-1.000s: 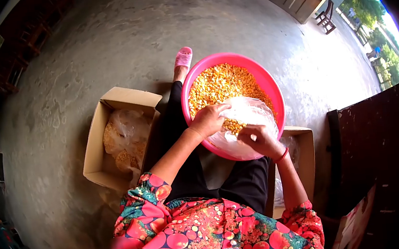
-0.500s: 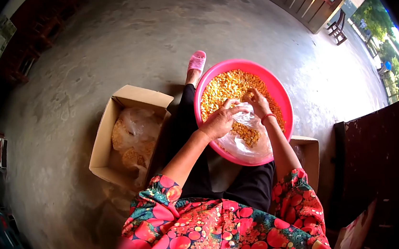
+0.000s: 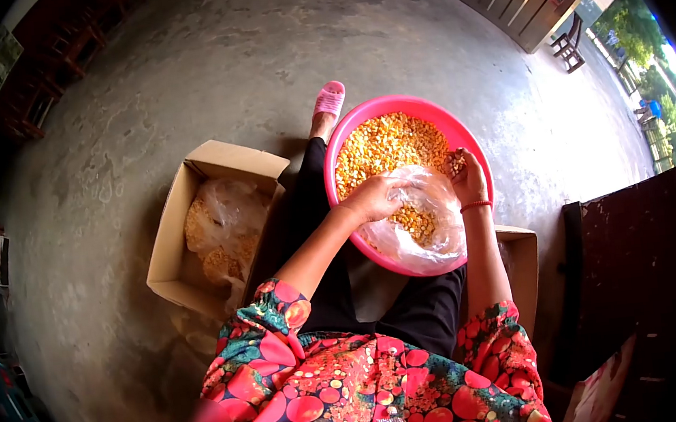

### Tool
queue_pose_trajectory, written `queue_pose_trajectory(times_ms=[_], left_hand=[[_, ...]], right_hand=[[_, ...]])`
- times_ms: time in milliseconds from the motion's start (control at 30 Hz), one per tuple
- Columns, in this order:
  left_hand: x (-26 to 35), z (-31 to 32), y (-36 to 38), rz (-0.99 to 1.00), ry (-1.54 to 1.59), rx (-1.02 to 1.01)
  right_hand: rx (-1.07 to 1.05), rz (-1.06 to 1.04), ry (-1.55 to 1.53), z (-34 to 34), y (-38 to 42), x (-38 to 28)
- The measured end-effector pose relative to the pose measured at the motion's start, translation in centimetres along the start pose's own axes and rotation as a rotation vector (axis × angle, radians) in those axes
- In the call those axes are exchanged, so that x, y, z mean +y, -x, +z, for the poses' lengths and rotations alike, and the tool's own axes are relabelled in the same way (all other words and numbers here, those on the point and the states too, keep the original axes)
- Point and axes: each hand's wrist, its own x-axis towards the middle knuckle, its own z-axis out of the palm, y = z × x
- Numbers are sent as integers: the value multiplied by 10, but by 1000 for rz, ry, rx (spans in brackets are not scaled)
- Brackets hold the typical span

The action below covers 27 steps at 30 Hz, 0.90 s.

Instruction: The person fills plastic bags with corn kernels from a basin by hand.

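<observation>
A pink basin (image 3: 473,137) full of yellow corn kernels (image 3: 388,143) rests at my lap. Inside its near part lies a clear plastic bag (image 3: 448,237) with some kernels in it, its mouth spread. My left hand (image 3: 373,198) grips the left side of the bag's rim, fingers partly hidden by the plastic. At the basin's right side, my right hand (image 3: 469,178) is curled around a handful of corn kernels, some showing at the fingertips. It is beside the bag's right edge.
An open cardboard box (image 3: 169,252) with bagged corn (image 3: 221,263) stands on the floor to my left. Another cardboard box (image 3: 523,274) is partly hidden at my right, near a dark wooden piece of furniture (image 3: 636,264). A wooden chair (image 3: 568,44) stands far right.
My right hand has moved right from the bag's mouth and now holds corn kernels. The bag's mouth is spread wider. My left hand stays at its left rim.
</observation>
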Motion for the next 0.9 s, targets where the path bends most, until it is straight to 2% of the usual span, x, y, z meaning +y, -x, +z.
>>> queue_pose_trajectory(times_ms=[200, 300, 367, 500, 633, 700, 833, 900], left_hand=[[-3, 4, -3, -64, -73, 60], [2, 1, 0, -16, -74, 110], [0, 2, 0, -56, -96, 122], [-8, 6, -4, -30, -50, 85], [-6, 4, -1, 24, -23, 98], [-3, 3, -2, 26, -42, 99], [8, -1, 3, 21, -33, 86], [13, -4, 4, -2, -10, 20]], right_hand=[[-351, 124, 161, 59, 46, -2], [-465, 204, 240, 69, 67, 10], [-526, 192, 369, 62, 68, 19], [-395, 208, 451, 50, 75, 29], [-308, 94, 540, 45, 73, 35], [-234, -106, 1038, 49, 75, 27], [-123, -14, 913, 35, 63, 27], [-284, -97, 858, 29, 55, 25]])
